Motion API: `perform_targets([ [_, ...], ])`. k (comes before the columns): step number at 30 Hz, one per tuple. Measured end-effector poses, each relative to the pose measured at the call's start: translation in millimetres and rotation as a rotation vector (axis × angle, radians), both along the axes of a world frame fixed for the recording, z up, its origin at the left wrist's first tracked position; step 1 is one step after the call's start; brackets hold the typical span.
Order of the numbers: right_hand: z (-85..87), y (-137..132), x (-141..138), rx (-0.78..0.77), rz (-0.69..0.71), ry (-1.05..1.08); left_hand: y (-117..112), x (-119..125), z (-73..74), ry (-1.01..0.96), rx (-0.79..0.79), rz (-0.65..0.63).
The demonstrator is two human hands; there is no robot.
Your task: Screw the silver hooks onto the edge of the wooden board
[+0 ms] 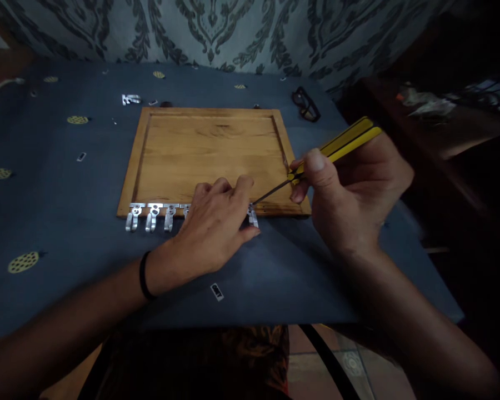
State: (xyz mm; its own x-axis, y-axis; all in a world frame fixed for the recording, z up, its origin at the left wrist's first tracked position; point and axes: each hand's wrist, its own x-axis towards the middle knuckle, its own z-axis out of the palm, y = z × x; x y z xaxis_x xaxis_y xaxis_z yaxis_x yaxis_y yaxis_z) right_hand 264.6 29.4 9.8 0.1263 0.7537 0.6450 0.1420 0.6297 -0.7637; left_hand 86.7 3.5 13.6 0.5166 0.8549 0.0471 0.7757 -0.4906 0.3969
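A wooden board [210, 150] with a raised rim lies on a blue cloth. Several small metal hooks [151, 215] line its near edge. My left hand [214, 222] rests over the middle of that edge, fingers curled and pressing down on a metal hook [253, 215] at its fingertips. My right hand [345, 191] grips a yellow-and-black screwdriver [341, 143]; its thin shaft points down-left, with the tip at the hook beside my left fingers. A black band circles my left wrist.
Black glasses [305, 104] lie at the board's far right. A loose metal hook [130, 99] sits beyond the board's far left corner. Small bits [217, 291] are scattered on the cloth. A patterned curtain hangs behind; a dark wooden shelf stands right.
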Motion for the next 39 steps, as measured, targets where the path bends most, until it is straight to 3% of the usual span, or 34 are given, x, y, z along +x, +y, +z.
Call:
perform_targets([
  [12, 0.9, -2, -2, -0.056, 0.017, -0.078, -1, 0, -1.8, -0.010, 0.024, -0.006],
  [20, 11.2, -5, 9, -0.195, 0.181, -0.161, -1, -1, -1.6, -0.030, 0.027, -0.002],
  [28, 7.0, -5, -6, -0.128, 0.098, -0.069, -2, -3, -4.9, -0.030, 0.071, -0.007],
  [34, 4.9, -4, -5, 0.038, -0.049, 0.039, -2, -4, -5.4, -0.053, 0.046, -0.016],
  [39, 3.3, -3, -1, -0.036, -0.002, -0.002, -2, -3, -5.2, -0.048, 0.046, -0.006],
])
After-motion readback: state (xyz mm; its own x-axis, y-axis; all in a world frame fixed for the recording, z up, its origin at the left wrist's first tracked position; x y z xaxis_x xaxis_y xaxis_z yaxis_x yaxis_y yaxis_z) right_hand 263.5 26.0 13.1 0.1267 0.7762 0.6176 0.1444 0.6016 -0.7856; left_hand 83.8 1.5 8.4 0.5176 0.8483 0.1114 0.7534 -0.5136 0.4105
